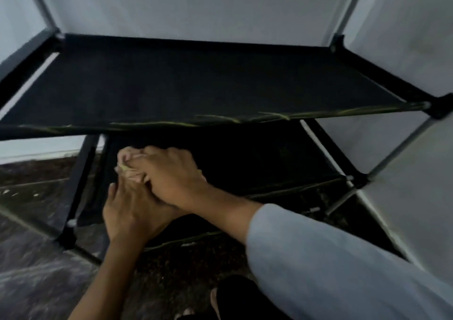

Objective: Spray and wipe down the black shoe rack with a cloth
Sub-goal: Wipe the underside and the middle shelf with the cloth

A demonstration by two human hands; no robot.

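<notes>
- Down low: black fabric-shelved shoe rack with grey metal poles (196, 84), filling most of the head view, pale grey fabric cover walls behind and at the right side.
- Upper black shelf stretched flat and bare, front edge streaked with thin yellowish marks.
- On the second shelf down, near its left front corner: small crumpled pale pinkish-beige cloth (127, 162), touching the black fabric.
- Right hand (171, 172), reaching in from the lower right under the upper shelf, fingers curled over the cloth and clenched round it, pressing it onto the shelf.
- Light blue-grey sleeve (331, 265) covering the right forearm up to the wrist.
- Left hand (127, 211), coming up from the bottom of the view, lying just below and partly beneath the right hand, touching it; fingertips at the lower edge of the cloth, fingers bent around that edge.
- Left forearm bare.
- Dark speckled floor (36, 187) beneath and left of the rack, blurred.
- Lower shelves in shadow, too dim to make out.
</notes>
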